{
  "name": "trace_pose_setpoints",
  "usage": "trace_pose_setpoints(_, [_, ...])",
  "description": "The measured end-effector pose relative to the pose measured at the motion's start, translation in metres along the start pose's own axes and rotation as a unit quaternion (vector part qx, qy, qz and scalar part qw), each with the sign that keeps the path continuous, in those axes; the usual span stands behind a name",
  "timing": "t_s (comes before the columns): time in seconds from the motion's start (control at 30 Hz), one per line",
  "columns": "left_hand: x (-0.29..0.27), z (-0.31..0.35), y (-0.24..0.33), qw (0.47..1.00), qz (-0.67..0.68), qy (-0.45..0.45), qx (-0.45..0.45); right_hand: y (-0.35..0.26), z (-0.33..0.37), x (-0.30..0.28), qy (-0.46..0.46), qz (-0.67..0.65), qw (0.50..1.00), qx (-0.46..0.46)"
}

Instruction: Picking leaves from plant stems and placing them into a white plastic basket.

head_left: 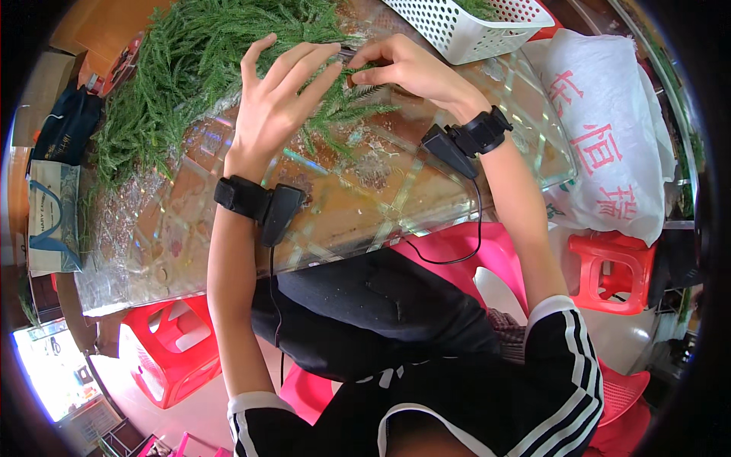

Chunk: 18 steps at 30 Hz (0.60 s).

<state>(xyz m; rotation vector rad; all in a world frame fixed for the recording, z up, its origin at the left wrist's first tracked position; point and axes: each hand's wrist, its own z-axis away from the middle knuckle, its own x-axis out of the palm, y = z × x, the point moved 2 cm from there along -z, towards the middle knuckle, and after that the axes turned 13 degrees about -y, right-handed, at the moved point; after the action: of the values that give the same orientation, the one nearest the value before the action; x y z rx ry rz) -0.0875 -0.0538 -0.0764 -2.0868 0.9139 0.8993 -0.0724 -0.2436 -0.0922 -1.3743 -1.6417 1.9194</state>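
Seen from my remote station, the right hand (403,72), at twelve o'clock, holds thumb and forefinger narrow by a green sprig (354,109) on the table (327,206); I cannot tell if they grip it. The left hand (278,99), at eleven, spreads wide, perhaps for clearance. A greenery heap (221,46) beyond and white basket (495,34) at one o'clock sit, I judge, for easy reach.
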Motion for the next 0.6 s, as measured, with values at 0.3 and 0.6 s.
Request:
trace_pose_setpoints(0.3, [-0.008,0.000,0.000,0.999,-0.037,0.022,0.031,0.000,-0.002,0.003,-0.011,-0.008,1.000,0.003])
trace_pose_setpoints(0.6, [-0.013,0.002,0.006,0.999,-0.005,0.048,0.026,-0.024,0.006,0.017,0.057,0.121,0.987,-0.088])
